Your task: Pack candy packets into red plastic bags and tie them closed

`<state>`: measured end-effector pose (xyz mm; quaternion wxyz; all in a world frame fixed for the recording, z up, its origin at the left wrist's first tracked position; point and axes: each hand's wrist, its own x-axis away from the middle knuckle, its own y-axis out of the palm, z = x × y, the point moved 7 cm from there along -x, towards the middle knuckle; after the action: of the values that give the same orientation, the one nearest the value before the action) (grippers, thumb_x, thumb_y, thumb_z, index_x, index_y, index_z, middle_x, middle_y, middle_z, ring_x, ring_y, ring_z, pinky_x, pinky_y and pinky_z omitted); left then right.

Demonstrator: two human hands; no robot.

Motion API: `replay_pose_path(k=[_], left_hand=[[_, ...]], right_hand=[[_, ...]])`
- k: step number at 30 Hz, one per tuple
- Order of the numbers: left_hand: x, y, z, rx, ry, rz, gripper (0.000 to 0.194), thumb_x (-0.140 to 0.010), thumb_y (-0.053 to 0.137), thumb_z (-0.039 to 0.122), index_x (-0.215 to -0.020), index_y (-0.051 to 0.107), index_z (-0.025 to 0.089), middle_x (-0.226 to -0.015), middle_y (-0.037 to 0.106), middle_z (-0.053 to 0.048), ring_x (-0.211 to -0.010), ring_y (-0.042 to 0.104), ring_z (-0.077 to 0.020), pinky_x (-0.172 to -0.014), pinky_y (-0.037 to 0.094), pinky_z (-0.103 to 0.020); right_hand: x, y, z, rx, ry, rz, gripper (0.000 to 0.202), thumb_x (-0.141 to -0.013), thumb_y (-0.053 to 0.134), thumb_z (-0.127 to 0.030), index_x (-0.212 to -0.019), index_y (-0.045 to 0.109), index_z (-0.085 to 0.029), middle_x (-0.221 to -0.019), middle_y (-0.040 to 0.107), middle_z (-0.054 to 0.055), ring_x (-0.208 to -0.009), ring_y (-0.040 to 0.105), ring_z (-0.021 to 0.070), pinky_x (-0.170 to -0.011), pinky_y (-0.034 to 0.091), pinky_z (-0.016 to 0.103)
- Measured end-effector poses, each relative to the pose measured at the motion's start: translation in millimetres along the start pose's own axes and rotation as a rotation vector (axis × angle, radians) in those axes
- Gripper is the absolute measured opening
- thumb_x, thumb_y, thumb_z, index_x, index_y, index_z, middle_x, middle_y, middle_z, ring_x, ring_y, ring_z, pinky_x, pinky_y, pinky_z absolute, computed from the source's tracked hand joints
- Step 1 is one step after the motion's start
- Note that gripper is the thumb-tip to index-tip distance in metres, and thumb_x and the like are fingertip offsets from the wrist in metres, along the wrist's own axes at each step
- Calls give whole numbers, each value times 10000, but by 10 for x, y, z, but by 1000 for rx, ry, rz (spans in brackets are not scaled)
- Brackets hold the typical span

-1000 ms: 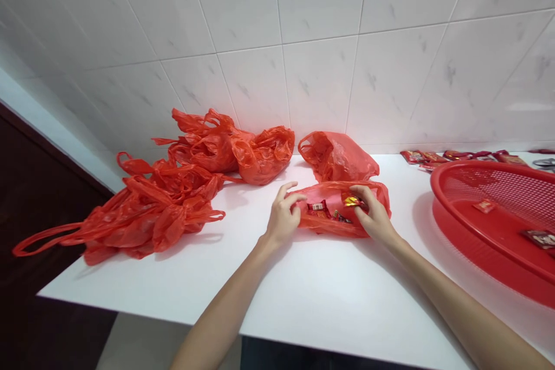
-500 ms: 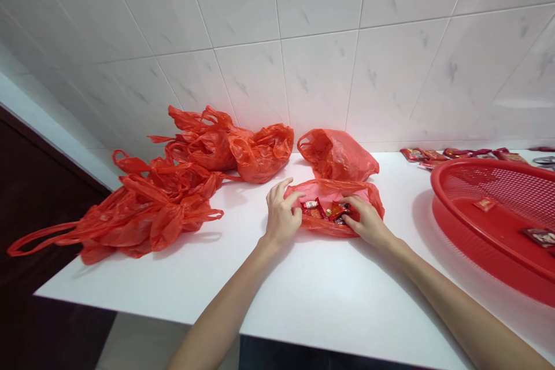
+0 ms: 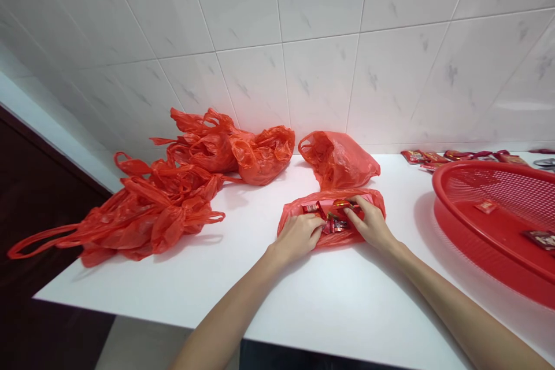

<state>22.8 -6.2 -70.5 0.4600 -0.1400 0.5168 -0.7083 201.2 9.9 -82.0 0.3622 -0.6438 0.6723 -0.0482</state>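
An open red plastic bag [image 3: 289,212] lies on the white table [image 3: 243,277], with several small wrapped sweets [image 3: 337,225] inside it. My right hand [image 3: 372,223] reaches over the bag's right side, its thumb and fingers closed on a red and gold wrapped sweet [image 3: 342,204]. Over the near left rim, my left hand [image 3: 301,236] has its fingers bent down into the bag among the sweets. What those fingertips grip, if anything, is hidden.
Another red bag [image 3: 347,159] stands behind, against the tiled wall [image 3: 321,87]. More crumpled red bags [image 3: 165,202] fill the left side. At right is a large red mesh basket [image 3: 451,208] with a few packets in it; flat red packets [image 3: 433,157] lie behind it.
My left hand has moved from the bag's left rim down and right into its mouth. My right hand has lifted a red and gold sweet slightly. The bag's far rim has sunk lower.
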Motion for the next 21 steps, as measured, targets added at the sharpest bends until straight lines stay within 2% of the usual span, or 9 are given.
replay_pose_path(k=[2,7,10,16,19,21], left_hand=[[-2,62,-51,-39,-44,-51,243,-869,605,205,-1068,739,239,-1083,754,-66,-957,719,-262,-882,570,-387],[1,112,-170,-69,-185,-84,535,-820,705,329,-1336,612,227,-1314,635,-131,-1096,676,-345,-944,552,-463],[3,116,-213,-59,-237,-86,618,-813,719,361,-1399,565,238,-1394,572,-138,-1187,631,-368,-1006,521,-507],[-18,80,-241,-32,-187,60,642,-772,758,349,-1378,568,256,-1346,584,-115,-1285,551,-343,-1077,467,-516],[-27,117,-283,-3,-186,26,668,-775,759,353,-1403,555,249,-1407,587,-122,-1324,535,-350,-1106,441,-533],[-43,134,-262,40,-121,-6,618,-791,740,311,-1385,583,246,-1422,608,-113,-1341,536,-340,-1132,422,-532]], right_hand=[[1,0,2,-5,7,2,173,-922,498,-358,-980,609,-239,-982,737,82,-898,687,268,-820,541,411],[0,-2,32,-11,21,10,165,-914,508,-366,-960,603,-239,-955,729,74,-882,681,263,-808,539,399],[-2,-2,47,-5,26,12,165,-907,504,-363,-958,600,-238,-950,727,74,-875,680,264,-814,537,404],[5,-16,62,-2,34,36,186,-934,485,-388,-976,595,-244,-988,730,81,-920,679,273,-821,540,409],[7,-22,60,-6,35,48,190,-941,478,-394,-984,591,-247,-1007,731,79,-944,680,275,-825,542,407],[7,-21,49,-7,27,45,184,-944,478,-392,-991,590,-253,-1019,732,76,-953,680,277,-829,540,405]])
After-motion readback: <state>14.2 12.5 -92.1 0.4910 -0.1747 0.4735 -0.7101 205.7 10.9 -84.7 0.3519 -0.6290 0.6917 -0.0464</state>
